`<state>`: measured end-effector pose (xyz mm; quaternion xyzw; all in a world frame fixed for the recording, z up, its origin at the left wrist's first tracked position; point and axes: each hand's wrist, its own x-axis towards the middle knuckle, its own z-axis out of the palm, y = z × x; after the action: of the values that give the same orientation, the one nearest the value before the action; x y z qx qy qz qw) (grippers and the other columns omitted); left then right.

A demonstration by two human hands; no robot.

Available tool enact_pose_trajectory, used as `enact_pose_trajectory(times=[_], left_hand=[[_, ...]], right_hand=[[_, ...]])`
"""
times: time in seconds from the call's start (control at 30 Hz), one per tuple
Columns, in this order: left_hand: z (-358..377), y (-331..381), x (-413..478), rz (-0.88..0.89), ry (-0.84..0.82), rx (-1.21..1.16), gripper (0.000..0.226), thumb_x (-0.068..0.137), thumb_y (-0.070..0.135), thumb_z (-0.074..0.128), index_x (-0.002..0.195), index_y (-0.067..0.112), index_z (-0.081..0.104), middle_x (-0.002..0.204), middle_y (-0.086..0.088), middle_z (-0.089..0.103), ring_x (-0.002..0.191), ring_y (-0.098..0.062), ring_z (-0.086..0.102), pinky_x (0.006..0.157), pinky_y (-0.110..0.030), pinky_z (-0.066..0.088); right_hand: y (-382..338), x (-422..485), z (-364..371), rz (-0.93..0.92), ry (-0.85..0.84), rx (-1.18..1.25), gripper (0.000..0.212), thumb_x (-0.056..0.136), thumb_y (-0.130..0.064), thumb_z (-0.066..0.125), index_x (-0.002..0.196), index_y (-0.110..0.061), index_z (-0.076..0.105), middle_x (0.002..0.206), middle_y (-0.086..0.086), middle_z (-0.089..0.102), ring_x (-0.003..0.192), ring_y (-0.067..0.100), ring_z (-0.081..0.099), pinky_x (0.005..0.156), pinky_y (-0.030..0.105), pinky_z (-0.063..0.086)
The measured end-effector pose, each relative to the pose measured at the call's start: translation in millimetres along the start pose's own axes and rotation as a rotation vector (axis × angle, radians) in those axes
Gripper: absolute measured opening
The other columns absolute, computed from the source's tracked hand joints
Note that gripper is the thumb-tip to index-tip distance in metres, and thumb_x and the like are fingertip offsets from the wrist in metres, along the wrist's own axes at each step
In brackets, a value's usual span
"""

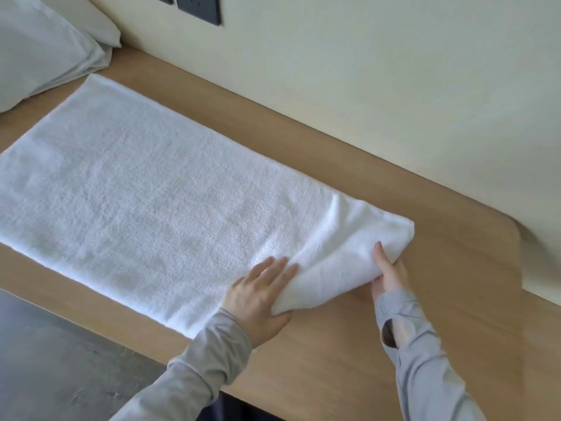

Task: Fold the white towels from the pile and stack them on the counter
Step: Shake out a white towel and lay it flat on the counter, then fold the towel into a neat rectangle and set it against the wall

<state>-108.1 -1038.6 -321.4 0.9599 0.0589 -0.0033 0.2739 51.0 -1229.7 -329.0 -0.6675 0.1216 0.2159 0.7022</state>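
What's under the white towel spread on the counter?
The wooden counter shows beside the towel. At the lifted end, the right hand has fingers hidden beneath. Anything under the flat part is covered.

On the counter [440, 253], a towel [145, 189] laid flat, running from 9 o'clock to 4 o'clock. Just beside its far corner, at 10 o'clock, a towel pile [39, 47]. Behind the counter, from 12 to 3 o'clock, the wall [364, 71], with socket plates [198, 7] at 11 o'clock. At 5 o'clock, left hand [258, 299] flat on the towel, right hand [390, 271] to its right, gripping the raised end. Floor [60, 360] at 7 o'clock.
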Motion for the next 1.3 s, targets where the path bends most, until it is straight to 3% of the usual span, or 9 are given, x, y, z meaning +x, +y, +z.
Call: enact_pose_trajectory(times=[0.1, 0.2, 0.4, 0.5, 0.57, 0.7, 0.8, 0.97, 1.3], left_hand=[[-23.1, -15.5, 16.5, -0.157, -0.143, -0.237, 0.047, 0.078, 0.046, 0.063, 0.124, 0.044, 0.056, 0.116, 0.011, 0.066, 0.109, -0.014, 0.061, 0.087, -0.033, 0.05], [-47.2, -32.8, 33.5, -0.367, -0.303, -0.613, 0.036, 0.065, 0.058, 0.062, 0.094, 0.039, 0.065, 0.08, 0.005, 0.072, 0.076, -0.013, 0.069, 0.069, -0.036, 0.056], [-54.9, -55.3, 43.9, -0.662, -0.406, -1.035, 0.059, 0.055, 0.055, 0.068, 0.109, 0.032, 0.061, 0.105, 0.001, 0.067, 0.099, -0.014, 0.061, 0.092, -0.041, 0.045], [-52.7, -48.4, 41.8, -0.7, -0.415, -1.151, 0.073, 0.062, 0.048, 0.063, 0.126, 0.013, 0.055, 0.124, -0.011, 0.06, 0.118, -0.027, 0.053, 0.107, -0.049, 0.034], [-46.1, -41.5, 37.2, -0.652, -0.401, -1.175, 0.076, 0.062, 0.05, 0.063, 0.127, 0.013, 0.054, 0.124, -0.009, 0.059, 0.122, -0.027, 0.051, 0.105, -0.043, 0.038], [-26.1, -24.5, 19.9, -0.266, -0.392, -0.557, 0.06, 0.067, 0.074, 0.041, 0.123, 0.052, 0.042, 0.129, 0.034, 0.036, 0.125, 0.0, 0.026, 0.105, -0.029, 0.02], [-15.1, -21.2, 14.2, -0.017, -0.255, -0.186, 0.078, 0.079, 0.075, 0.017, 0.141, 0.032, 0.038, 0.147, 0.012, 0.035, 0.136, -0.012, 0.028, 0.109, -0.036, 0.019], [-9.6, -56.3, 25.1, -0.103, -0.073, 0.144, 0.08, 0.091, 0.063, 0.007, 0.143, 0.009, 0.037, 0.15, -0.016, 0.032, 0.138, -0.033, 0.031, 0.107, -0.051, 0.028], [11.4, -87.6, 37.3, -0.133, -0.002, 0.326, 0.068, 0.093, 0.055, 0.019, 0.15, 0.019, 0.015, 0.157, -0.009, 0.016, 0.145, -0.027, 0.013, 0.117, -0.046, 0.009]], right_hand=[[-17.9, 7.7, 18.8, 0.019, -0.124, 0.09, 0.076, 0.075, -0.052, 0.062, 0.137, -0.013, 0.041, 0.133, 0.008, 0.055, 0.12, 0.021, 0.055, 0.099, 0.04, 0.043], [-26.5, 8.7, 36.8, 0.045, -0.148, 0.062, 0.069, 0.077, -0.047, 0.055, 0.137, -0.017, 0.039, 0.136, 0.007, 0.052, 0.122, 0.022, 0.052, 0.099, 0.045, 0.043], [-14.6, -1.9, 59.8, 0.062, -0.094, -0.125, 0.04, 0.081, -0.024, 0.064, 0.117, -0.017, 0.048, 0.127, 0.009, 0.056, 0.113, 0.02, 0.056, 0.1, 0.043, 0.044], [-6.9, -15.3, 70.1, 0.061, -0.14, -0.23, 0.073, 0.064, -0.04, 0.079, 0.123, -0.016, 0.044, 0.121, 0.003, 0.059, 0.108, 0.012, 0.059, 0.09, 0.033, 0.05], [-3.4, -25.7, 73.2, 0.043, -0.138, -0.257, 0.067, 0.064, -0.036, 0.081, 0.12, -0.02, 0.048, 0.109, -0.009, 0.067, 0.1, 0.005, 0.063, 0.08, 0.02, 0.052], [-9.8, -40.2, 36.5, 0.003, -0.05, -0.302, 0.043, 0.078, -0.012, 0.073, 0.118, -0.014, 0.057, 0.103, -0.001, 0.072, 0.095, 0.015, 0.068, 0.078, 0.025, 0.054], [-1.7, -59.6, -12.6, 0.092, 0.121, -0.676, 0.042, 0.075, -0.031, 0.076, 0.111, -0.018, 0.056, 0.104, 0.002, 0.067, 0.094, 0.021, 0.063, 0.084, 0.036, 0.049], [59.6, -111.5, -57.0, 0.241, 0.388, -0.741, 0.058, 0.08, -0.034, 0.07, 0.127, -0.011, 0.044, 0.11, 0.004, 0.054, 0.09, 0.019, 0.053, 0.08, 0.032, 0.044], [99.2, -144.8, -27.7, 0.123, 0.543, -0.489, 0.019, 0.079, -0.029, 0.071, 0.081, -0.027, 0.052, 0.087, -0.004, 0.06, 0.08, 0.014, 0.058, 0.063, 0.018, 0.041]])
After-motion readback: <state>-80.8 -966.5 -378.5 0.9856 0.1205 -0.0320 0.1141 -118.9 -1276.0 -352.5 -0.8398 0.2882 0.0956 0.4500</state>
